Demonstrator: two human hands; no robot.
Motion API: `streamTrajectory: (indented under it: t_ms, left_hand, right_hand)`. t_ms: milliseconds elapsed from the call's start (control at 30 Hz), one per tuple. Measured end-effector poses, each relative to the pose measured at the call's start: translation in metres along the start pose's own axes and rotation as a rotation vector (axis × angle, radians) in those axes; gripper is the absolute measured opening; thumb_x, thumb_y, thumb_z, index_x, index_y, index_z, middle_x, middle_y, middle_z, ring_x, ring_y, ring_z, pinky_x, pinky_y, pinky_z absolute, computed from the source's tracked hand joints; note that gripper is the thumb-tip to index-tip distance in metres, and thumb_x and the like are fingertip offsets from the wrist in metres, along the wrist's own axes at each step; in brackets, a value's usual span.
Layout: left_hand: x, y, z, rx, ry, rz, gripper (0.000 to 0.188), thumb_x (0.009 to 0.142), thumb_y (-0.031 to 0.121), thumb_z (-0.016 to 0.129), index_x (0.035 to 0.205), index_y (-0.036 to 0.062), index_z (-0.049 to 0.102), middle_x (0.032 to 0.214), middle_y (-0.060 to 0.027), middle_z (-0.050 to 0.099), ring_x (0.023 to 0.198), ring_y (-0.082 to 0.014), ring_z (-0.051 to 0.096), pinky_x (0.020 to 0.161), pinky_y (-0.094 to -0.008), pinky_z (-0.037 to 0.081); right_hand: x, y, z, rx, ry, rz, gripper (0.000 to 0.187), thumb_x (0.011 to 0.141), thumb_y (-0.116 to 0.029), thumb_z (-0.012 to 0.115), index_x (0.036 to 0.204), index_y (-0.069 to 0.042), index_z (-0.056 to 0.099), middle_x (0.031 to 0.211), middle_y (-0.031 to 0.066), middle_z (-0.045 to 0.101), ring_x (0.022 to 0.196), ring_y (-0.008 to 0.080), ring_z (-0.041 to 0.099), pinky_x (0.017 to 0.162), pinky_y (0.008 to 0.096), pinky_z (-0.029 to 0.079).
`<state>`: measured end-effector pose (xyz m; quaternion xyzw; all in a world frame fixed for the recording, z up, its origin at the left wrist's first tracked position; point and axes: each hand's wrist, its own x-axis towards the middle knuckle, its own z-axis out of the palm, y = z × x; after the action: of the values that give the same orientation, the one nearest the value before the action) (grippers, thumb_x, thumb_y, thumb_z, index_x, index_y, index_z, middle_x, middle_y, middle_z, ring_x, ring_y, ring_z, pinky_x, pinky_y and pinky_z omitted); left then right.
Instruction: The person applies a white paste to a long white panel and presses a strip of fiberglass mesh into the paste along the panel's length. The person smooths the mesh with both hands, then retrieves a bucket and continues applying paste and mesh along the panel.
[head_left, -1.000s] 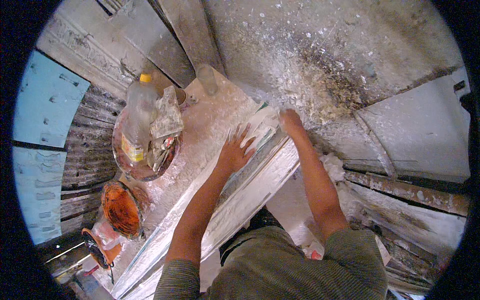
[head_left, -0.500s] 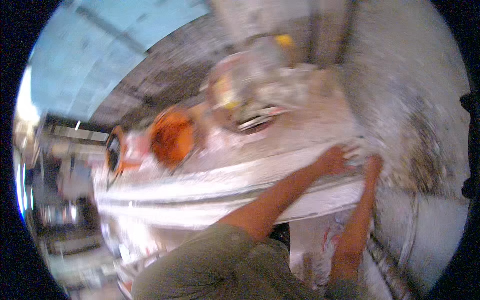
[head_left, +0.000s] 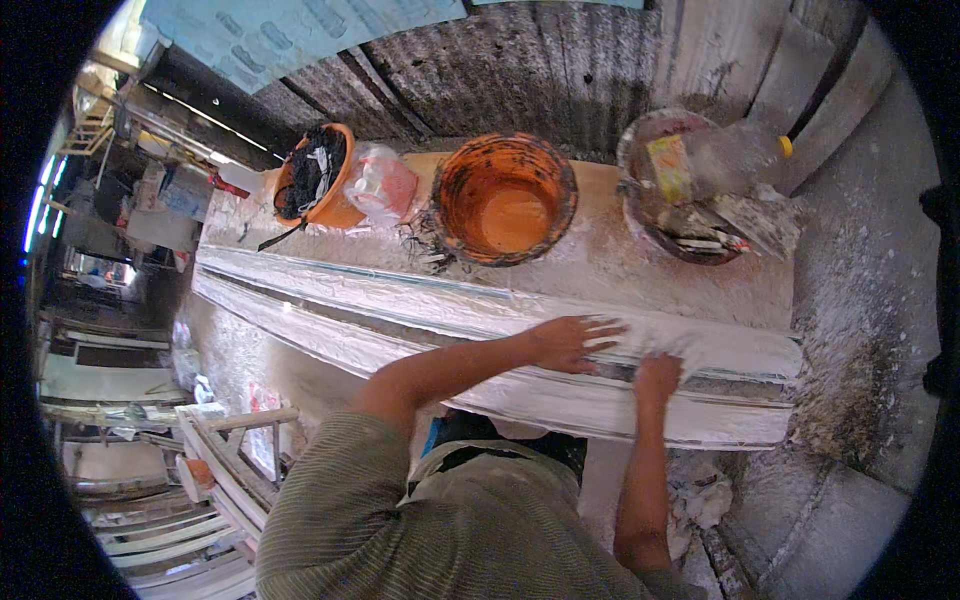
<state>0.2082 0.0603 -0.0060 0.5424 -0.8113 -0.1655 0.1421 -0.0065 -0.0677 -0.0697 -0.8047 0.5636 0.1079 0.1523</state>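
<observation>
Right of centre, left hand (head_left: 574, 343) is lying fingers apart over the far white strip (head_left: 735, 343), right hand (head_left: 658, 376) sitting curled, grip unclear; uneven pressing might be risking a crack.

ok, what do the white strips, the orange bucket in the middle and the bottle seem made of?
White strips: possibly plaster, judging by the chalky, uneven white surface; the core can't be told.
Orange bucket: likely plastic, one solid orange under dark smears.
Bottle: probably clear plastic, see-through with a yellow cap; glass can't be ruled out.
</observation>
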Motion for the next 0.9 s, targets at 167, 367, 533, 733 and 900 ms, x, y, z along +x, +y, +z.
streamTrajectory:
  t_ms: [167, 367, 533, 733, 900]
  left_hand:
    - [-0.18, -0.038, -0.039, 0.106, -0.041, -0.094, 0.062, 0.099, 0.048, 0.042, 0.141, 0.0023, 0.045, 0.161, -0.0115, 0.02, 0.148, -0.0273, 0.02, 0.118, -0.0418, 0.025]
    - [-0.379, -0.068, -0.072, 0.154, -0.022, -0.285, 0.061, 0.099, 0.048, 0.04, 0.141, 0.0031, 0.044, 0.16, -0.0124, 0.02, 0.144, -0.0319, 0.028, 0.116, -0.0441, 0.028]
    - [-0.517, -0.087, -0.112, 0.206, -0.219, -0.486, 0.063, 0.097, 0.044, 0.047, 0.145, 0.0041, 0.04, 0.161, -0.0124, 0.017, 0.148, -0.0332, 0.018, 0.117, -0.0473, 0.024]
    - [-0.571, -0.124, -0.156, 0.148, -0.257, -0.477, 0.069, 0.095, 0.048, 0.049, 0.141, -0.0032, 0.041, 0.161, -0.0177, 0.013, 0.147, -0.0361, 0.018, 0.12, -0.0418, 0.02]
    - [-0.544, -0.153, -0.169, 0.063, -0.439, -0.261, 0.072, 0.093, 0.046, 0.055, 0.144, -0.0008, 0.035, 0.162, -0.0145, 0.006, 0.148, -0.0345, 0.017, 0.119, -0.0412, 0.026]
  right_hand:
    - [-0.095, -0.162, 0.028, -0.06, -0.112, -0.134, 0.05, 0.089, -0.039, 0.059, 0.115, 0.004, 0.063, 0.121, 0.0262, 0.057, 0.111, 0.0396, 0.058, 0.094, 0.0486, 0.049]
    - [-0.198, -0.354, 0.065, -0.172, -0.33, -0.408, 0.062, 0.089, -0.05, 0.055, 0.125, -0.001, 0.062, 0.131, 0.0286, 0.054, 0.117, 0.0378, 0.056, 0.096, 0.0504, 0.047]
    - [-0.27, -0.461, 0.085, 0.015, -0.334, -0.703, 0.045, 0.087, -0.041, 0.056, 0.107, -0.003, 0.071, 0.12, 0.0294, 0.057, 0.113, 0.0421, 0.057, 0.087, 0.0575, 0.046]
    - [-0.264, -0.511, 0.077, 0.112, -0.306, -0.433, 0.057, 0.092, -0.047, 0.053, 0.11, 0.006, 0.067, 0.117, 0.0282, 0.058, 0.11, 0.0429, 0.058, 0.088, 0.0567, 0.049]
    - [-0.19, -0.451, 0.066, 0.204, -0.044, 0.038, 0.052, 0.089, -0.046, 0.052, 0.105, 0.0, 0.071, 0.116, 0.0223, 0.065, 0.105, 0.0417, 0.062, 0.091, 0.0562, 0.049]
